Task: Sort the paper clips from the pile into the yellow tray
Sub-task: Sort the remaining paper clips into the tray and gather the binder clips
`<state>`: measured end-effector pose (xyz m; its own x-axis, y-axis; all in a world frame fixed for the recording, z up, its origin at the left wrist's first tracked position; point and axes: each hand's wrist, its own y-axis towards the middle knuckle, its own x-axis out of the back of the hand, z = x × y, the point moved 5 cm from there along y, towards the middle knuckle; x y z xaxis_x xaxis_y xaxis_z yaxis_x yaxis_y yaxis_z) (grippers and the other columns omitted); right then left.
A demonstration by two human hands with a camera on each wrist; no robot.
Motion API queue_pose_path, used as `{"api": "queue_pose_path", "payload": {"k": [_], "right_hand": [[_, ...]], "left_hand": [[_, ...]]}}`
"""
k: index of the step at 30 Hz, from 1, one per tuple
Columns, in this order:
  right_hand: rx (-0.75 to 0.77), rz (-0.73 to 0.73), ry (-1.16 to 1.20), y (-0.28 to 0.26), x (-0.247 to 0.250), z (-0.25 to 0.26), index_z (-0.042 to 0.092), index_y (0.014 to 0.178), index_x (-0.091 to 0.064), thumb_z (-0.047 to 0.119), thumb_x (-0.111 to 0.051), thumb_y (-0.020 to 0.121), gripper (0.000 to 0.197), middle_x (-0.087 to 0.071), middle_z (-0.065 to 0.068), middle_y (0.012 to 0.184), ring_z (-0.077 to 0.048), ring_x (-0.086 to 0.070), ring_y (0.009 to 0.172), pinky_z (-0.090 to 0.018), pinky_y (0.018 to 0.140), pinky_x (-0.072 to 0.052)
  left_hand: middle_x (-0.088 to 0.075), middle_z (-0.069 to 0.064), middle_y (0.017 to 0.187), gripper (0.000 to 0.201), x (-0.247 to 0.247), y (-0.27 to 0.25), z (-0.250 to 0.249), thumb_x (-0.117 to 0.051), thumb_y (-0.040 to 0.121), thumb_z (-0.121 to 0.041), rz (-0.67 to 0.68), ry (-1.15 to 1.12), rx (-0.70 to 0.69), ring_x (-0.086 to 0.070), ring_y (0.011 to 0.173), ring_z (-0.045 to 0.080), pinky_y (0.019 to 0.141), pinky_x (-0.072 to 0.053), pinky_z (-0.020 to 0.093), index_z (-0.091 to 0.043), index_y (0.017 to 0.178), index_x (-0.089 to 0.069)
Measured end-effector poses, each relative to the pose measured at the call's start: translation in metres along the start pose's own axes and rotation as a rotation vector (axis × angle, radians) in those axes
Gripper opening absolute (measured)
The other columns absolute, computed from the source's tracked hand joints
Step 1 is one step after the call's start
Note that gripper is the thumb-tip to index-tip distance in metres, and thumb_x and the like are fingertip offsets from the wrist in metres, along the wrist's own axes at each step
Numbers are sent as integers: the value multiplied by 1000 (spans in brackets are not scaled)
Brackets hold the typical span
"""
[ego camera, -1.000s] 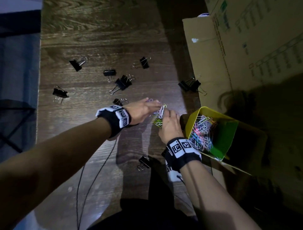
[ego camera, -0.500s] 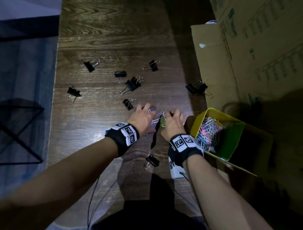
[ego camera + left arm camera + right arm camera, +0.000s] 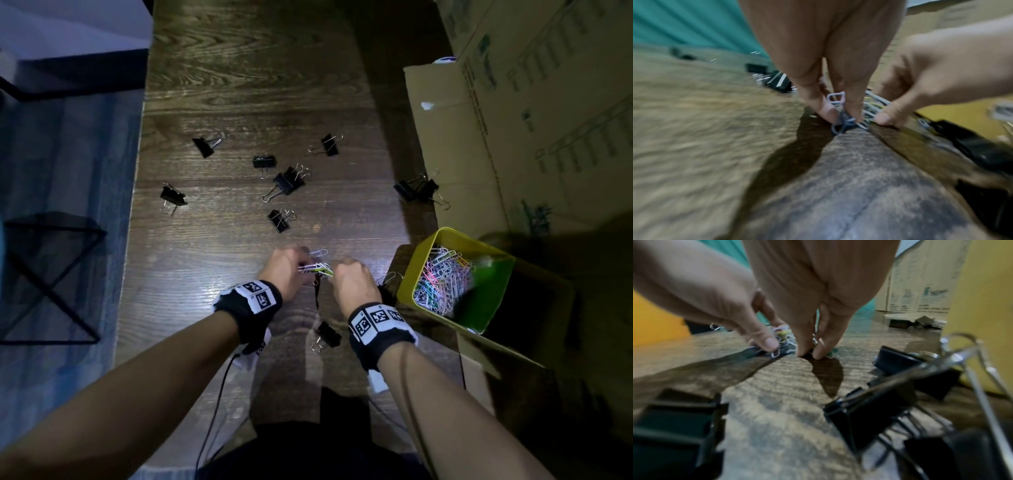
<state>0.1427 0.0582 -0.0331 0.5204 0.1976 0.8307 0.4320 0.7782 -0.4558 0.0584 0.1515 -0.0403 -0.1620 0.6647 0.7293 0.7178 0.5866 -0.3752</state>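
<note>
A small bunch of coloured paper clips [image 3: 317, 269] lies on the dark wooden table [image 3: 239, 85], between my two hands. My left hand [image 3: 301, 265] pinches the bunch from the left; in the left wrist view its fingertips [image 3: 826, 113] close round the paper clips [image 3: 838, 104] on the tabletop. My right hand [image 3: 337, 270] curls against the same bunch from the right, its fingertips [image 3: 803, 350] down on the wood beside the paper clips [image 3: 783, 335]. The yellow tray [image 3: 445, 234], tilted and holding many clips, stands just right of the right hand.
Several black binder clips [image 3: 286, 183] lie scattered across the table, one [image 3: 327, 334] between my wrists and others [image 3: 890, 394] close by the right wrist. Cardboard boxes [image 3: 513, 120] fill the right side. The table's left edge [image 3: 137, 205] drops to blue floor.
Both hands went from spread over the clips to curled, drawing them into a tight bunch between the fingertips. The tray and binder clips have not moved.
</note>
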Motion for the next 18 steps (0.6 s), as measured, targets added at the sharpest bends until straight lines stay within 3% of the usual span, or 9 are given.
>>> {"api": "queue_pose_path", "payload": {"k": [3,5,7,9,11,16,18], "right_hand": [[-110,62,112,-3,5,-8,0,106,-63,14,-53,96,20,-64,-19,101,-33,-62,97,-32,77,-48],[-177,44,225,-6,9,-14,5,106,-66,21,-56,94,22,-65,-20,100,-34,-62,95,-34,80,-49],[-200,-13,347,-9,11,-17,15,107,-70,23,-61,91,20,-68,-18,96,-33,-64,90,-32,78,-50],[-180,-83,454,-12,15,-19,19,104,-72,22,-66,88,18,-71,-13,92,-29,-65,87,-28,77,-50],[-174,-152,579,-18,23,-21,19,101,-74,21,-69,85,17,-73,-10,87,-24,-67,85,-28,78,-52],[-211,-272,883,-36,49,-32,17,91,-75,19,-75,80,12,-74,-5,79,-22,-71,75,-40,79,-57],[-220,-318,1061,-47,64,-39,16,93,-75,13,-75,80,13,-73,-5,82,-14,-70,68,-36,75,-58]], "left_hand": [[-64,-2,90,25,5,-1,10,-80,69,-17,35,-158,112,-57,79,14,68,-38,16,-9,90,-72],[-68,-5,81,18,6,0,20,-82,66,-17,66,-301,194,-57,68,9,66,-43,18,-16,80,-71],[-72,-3,73,18,9,0,27,-83,64,-15,77,-464,261,-63,64,14,67,-49,24,-21,74,-70],[-72,-2,65,18,15,-1,28,-82,64,-9,58,-613,299,-64,58,14,62,-52,24,-19,74,-70],[-70,-3,59,16,24,-2,22,-78,67,-3,48,-725,278,-62,51,8,54,-52,19,-14,75,-70],[-73,0,70,14,49,-1,-4,-73,68,2,62,-837,157,-65,62,10,67,-56,21,-8,78,-71],[-73,0,69,16,58,1,-23,-71,69,5,68,-881,118,-66,61,8,63,-56,19,-9,76,-71]]}}
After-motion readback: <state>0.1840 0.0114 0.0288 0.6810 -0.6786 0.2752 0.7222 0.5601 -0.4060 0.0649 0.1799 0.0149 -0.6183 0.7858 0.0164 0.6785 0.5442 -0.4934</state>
